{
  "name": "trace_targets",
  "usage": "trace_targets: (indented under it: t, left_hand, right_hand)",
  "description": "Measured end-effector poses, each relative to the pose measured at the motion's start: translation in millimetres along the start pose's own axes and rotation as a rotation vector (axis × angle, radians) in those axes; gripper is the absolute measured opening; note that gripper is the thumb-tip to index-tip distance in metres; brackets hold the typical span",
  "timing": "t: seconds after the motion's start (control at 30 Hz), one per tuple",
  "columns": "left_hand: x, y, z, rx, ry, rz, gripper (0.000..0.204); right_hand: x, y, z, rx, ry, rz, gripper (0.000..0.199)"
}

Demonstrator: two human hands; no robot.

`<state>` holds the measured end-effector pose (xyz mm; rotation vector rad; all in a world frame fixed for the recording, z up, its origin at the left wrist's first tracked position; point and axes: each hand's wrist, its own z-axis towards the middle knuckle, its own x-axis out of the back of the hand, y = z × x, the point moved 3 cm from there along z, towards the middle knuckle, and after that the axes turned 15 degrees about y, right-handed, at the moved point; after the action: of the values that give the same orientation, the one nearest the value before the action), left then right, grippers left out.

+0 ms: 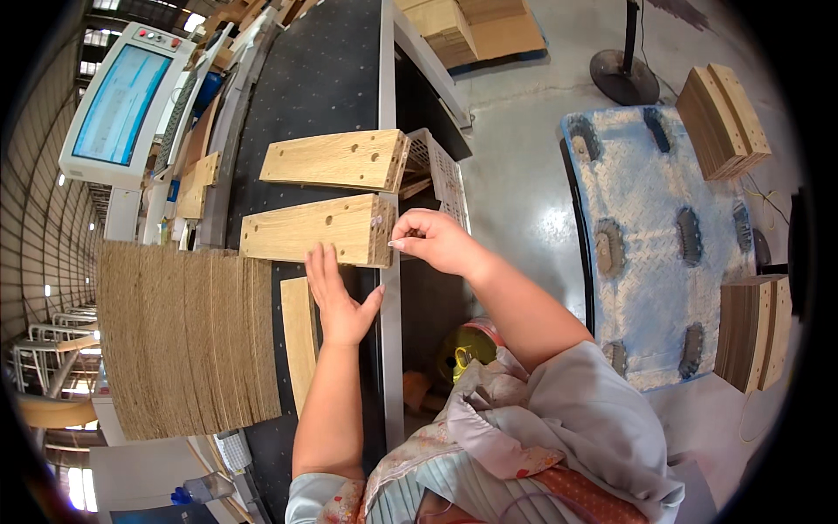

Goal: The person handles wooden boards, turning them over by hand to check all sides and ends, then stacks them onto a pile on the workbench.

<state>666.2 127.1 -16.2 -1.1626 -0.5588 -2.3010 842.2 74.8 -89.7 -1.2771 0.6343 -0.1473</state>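
Note:
A short stack of light wood-grain boards (301, 234) with drilled holes lies across the black belt, its right end at the belt's edge. My left hand (340, 301) rests against the near side of this stack, fingers stretched and thumb apart. At the stack's right end, the fingers of my right hand (439, 243) are pinched together; whatever is between them is too small to make out. Just beyond lies a second, similar board stack (319, 163). A narrow light board (299, 336) lies left of my left forearm, beside a large block of stacked boards (188, 341) showing brown edges.
The black belt (323, 74) runs away from me, with a screen console (122, 109) at its left. A white plastic basket (447, 179) stands beneath its right edge. On the right are a worn blue pallet (646, 210) and board stacks (742, 336). A round black stand base (624, 79) sits farther off.

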Motion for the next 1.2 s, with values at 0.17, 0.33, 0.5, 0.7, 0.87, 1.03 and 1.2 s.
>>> trace_targets:
  t: [0.17,0.33,0.5,0.7,0.87,1.03,1.2]
  left_hand:
    - [-11,0,-1,0.033,0.06,-0.005,0.101]
    - [-11,-2,-3,0.05,0.021,-0.008,0.101]
    - [-10,-6,-5,0.066,0.007,-0.034,0.099]
    - [-9,-4,-5,0.056,0.01,0.0,0.098]
    - [-7,-2,-4,0.03,0.02,0.023,0.099]
    - [-7,-1,-4,0.033,0.03,0.022,0.098]
    - [-7,-1,-5,0.048,0.016,0.013,0.098]
  right_hand:
    - [11,-1,15,0.112,0.006,-0.052,0.007]
    - [9,-3,23,0.118,0.012,-0.024,0.008]
    - [7,-5,28,0.157,-0.014,-0.059,0.008]
    - [2,-1,29,0.295,0.041,-0.041,0.006]
    - [0,-4,29,0.337,0.085,-0.078,0.004]
    - [-1,-7,28,0.389,0.134,-0.144,0.006]
    - [5,-5,30,0.006,0.089,-0.046,0.009]
